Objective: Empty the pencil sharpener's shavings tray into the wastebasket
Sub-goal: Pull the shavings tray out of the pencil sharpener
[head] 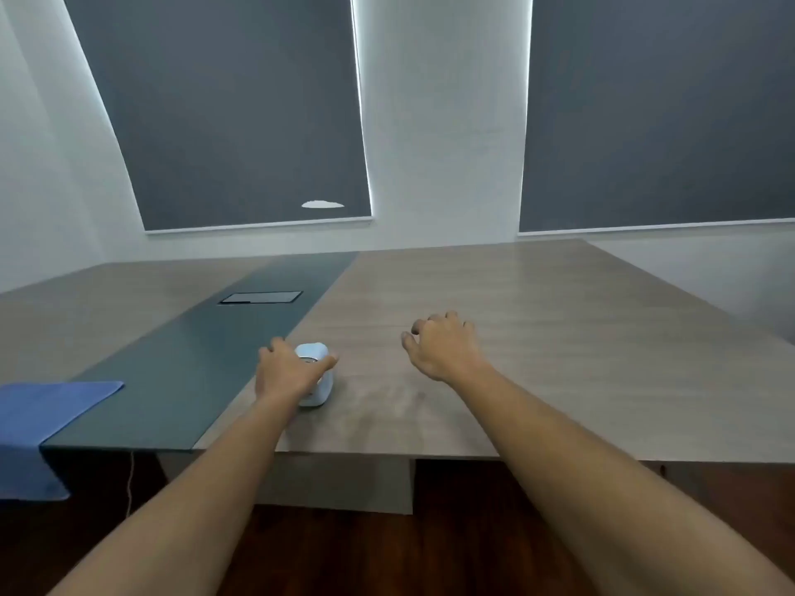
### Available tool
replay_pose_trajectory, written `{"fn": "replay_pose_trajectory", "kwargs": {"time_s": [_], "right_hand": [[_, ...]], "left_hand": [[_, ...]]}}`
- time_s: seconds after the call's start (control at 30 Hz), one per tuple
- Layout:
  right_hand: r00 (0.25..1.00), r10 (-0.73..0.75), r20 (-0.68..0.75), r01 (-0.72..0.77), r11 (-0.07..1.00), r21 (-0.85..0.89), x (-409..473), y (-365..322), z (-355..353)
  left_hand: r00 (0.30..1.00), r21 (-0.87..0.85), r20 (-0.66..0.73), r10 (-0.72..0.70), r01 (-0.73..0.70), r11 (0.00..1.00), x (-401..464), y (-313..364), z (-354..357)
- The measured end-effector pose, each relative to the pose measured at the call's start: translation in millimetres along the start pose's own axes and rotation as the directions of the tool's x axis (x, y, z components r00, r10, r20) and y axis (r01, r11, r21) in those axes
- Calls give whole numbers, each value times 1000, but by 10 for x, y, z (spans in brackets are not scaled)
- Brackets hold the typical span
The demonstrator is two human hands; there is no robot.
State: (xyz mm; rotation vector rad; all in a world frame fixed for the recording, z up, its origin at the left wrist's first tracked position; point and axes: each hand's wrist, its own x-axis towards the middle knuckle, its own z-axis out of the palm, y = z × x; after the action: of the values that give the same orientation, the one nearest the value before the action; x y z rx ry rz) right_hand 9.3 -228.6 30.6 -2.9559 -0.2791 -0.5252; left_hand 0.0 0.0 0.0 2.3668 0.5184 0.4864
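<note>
A small white pencil sharpener (322, 389) stands on the wooden table (537, 337), near its front edge and beside a dark green strip. My left hand (288, 372) is wrapped over its top and left side, with the thumb across the front. My right hand (443, 348) hovers over the table to the right of the sharpener, fingers loosely curled and holding nothing. The shavings tray cannot be told apart from the sharpener's body. No wastebasket is in view.
A blue cloth (38, 423) hangs over the table's front left corner. A dark green strip (215, 359) runs down the table with a recessed black panel (261, 297) in it. A thin white cable (130, 483) hangs below the edge. Dark wooden floor lies beneath.
</note>
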Motion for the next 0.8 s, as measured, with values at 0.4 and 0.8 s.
{"fn": "replay_pose_trajectory", "kwargs": {"time_s": [0.4,0.8], "right_hand": [[970,108,217,-227,717,659,-110,-490,313],[793,68,605,-594,-137,793,-276,-525,281]], "left_hand": [[968,-380,-46,-246,211,901,61,-143,215],[936,-765,352,-12,295,572,-109,119,170]]}}
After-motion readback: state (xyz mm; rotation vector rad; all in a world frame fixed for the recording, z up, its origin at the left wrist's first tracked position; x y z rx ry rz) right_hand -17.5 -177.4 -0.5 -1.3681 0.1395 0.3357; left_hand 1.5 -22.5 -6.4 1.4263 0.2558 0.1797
